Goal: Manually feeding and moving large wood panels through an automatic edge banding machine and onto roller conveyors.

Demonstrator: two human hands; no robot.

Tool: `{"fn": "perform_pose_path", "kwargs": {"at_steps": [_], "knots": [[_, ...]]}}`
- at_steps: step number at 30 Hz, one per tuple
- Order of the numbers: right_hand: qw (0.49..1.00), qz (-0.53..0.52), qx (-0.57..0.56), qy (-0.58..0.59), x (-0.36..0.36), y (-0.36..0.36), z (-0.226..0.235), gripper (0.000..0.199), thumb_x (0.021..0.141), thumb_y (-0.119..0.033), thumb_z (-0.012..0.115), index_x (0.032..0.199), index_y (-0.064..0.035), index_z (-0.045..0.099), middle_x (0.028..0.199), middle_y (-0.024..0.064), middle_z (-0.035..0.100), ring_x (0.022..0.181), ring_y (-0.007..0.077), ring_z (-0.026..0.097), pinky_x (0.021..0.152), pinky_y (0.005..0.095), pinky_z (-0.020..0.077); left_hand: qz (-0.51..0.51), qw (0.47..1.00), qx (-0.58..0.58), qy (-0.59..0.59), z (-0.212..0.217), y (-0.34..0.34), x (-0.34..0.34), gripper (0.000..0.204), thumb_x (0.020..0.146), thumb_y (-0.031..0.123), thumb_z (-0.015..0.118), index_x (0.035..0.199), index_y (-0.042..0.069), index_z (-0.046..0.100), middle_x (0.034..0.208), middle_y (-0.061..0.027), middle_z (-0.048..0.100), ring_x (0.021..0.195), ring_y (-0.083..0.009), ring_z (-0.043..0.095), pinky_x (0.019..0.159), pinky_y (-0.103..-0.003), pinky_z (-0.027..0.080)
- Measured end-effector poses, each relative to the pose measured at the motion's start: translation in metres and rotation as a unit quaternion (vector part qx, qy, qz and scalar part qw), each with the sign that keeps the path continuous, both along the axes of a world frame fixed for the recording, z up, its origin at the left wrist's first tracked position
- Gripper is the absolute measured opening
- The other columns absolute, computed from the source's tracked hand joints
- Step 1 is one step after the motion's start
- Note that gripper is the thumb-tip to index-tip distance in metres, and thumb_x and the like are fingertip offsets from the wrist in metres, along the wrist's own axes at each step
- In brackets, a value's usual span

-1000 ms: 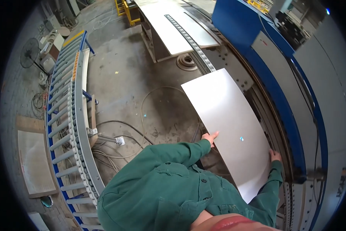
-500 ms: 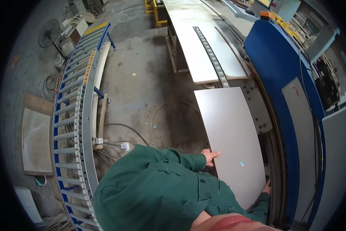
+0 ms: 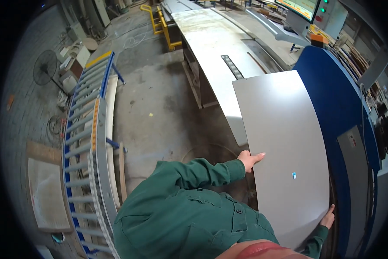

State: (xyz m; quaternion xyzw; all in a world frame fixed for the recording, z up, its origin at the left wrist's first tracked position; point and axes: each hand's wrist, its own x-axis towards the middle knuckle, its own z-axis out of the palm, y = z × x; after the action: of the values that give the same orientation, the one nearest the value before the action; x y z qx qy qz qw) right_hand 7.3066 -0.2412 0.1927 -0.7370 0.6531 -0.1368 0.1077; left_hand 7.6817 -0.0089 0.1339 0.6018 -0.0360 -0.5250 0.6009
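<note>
A long light-grey panel (image 3: 284, 129) with a small blue-and-white sticker (image 3: 294, 175) lies between my hands. My left hand (image 3: 250, 160) grips its left edge, thumb flat on top and fingers curled beneath. At the panel's near right edge, my right hand (image 3: 328, 217) holds on, with a finger stretched along the side and the rest partly hidden. The panel's far end overlaps a white-topped worktable (image 3: 202, 41), covering part of the dark roller strip (image 3: 232, 66) set in it.
Close on the right stands a blue machine housing (image 3: 328, 90), with a monitor (image 3: 298, 8) beyond it. A roller conveyor (image 3: 79, 151) runs along the left, near a standing fan (image 3: 46, 67). Yellow-framed carts (image 3: 161, 28) stand at the back.
The panel and both hands have moved right. The panel's far end has gone forward over the worktable and now hides more of the roller strip. The whole view has shifted too.
</note>
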Motion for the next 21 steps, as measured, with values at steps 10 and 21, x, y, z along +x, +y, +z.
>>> {"fn": "perform_pose_path", "kwargs": {"at_steps": [10, 21], "knots": [[0.990, 0.006, 0.040, -0.134, 0.180, 0.120, 0.007, 0.054, 0.072, -0.043, 0.051, 0.046, -0.0018, 0.028, 0.044, -0.0030, 0.022, 0.046, 0.0069, 0.020, 0.041, 0.0252, 0.0169, 0.069, 0.975, -0.119, -0.177, -0.011, 0.025, 0.229, 0.069, 0.067, 0.010, 0.060, 0.118, 0.001, 0.014, 0.101, -0.0112, 0.046, 0.079, -0.0155, 0.052, 0.057, -0.026, 0.046], [0.974, -0.165, 0.045, -0.147, 0.346, 0.184, -0.008, 0.055, 0.073, -0.041, 0.051, 0.046, 0.0021, 0.031, 0.043, -0.0019, 0.026, 0.045, 0.0076, 0.023, 0.040, 0.0261, 0.0199, -0.105, 0.948, -0.206, -0.220, -0.026, -0.029, 0.410, 0.077, 0.068, 0.004, 0.056, 0.124, 0.008, 0.003, 0.118, -0.0122, 0.031, 0.103, -0.0187, 0.037, 0.083, -0.028, 0.035]]}}
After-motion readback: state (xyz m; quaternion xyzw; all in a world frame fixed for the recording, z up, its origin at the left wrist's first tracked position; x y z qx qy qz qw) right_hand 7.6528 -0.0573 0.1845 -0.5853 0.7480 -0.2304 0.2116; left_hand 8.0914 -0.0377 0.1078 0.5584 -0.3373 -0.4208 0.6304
